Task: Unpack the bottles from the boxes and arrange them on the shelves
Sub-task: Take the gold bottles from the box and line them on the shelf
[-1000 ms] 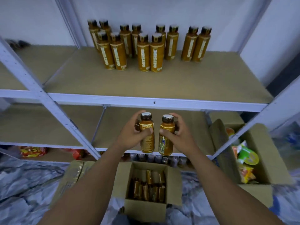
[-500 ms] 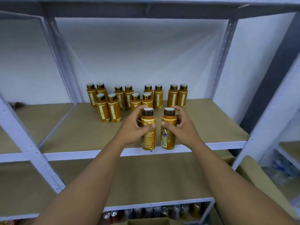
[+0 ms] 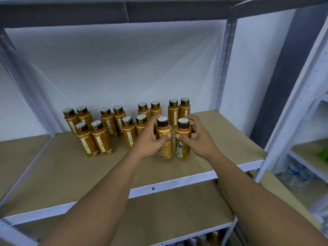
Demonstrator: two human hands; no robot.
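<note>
Two amber bottles are upright side by side on the shelf board (image 3: 71, 174): the left bottle (image 3: 166, 144) in the left hand (image 3: 150, 142), the right bottle (image 3: 183, 146) in the right hand (image 3: 199, 142). Each hand wraps its bottle at mid-body, thumb on the near face and fingers curled behind. That grip likely keeps the bottles vertical and their bases level for setting down. Whether the bases already touch the board I cannot tell. The pair sits at 3 o'clock of the front row of standing bottles (image 3: 103, 139), so it seems meant to extend that row of pairs, with the back row at 12 o'clock. A lower shelf (image 3: 177, 215) lies at 6 o'clock, beneath.
</note>
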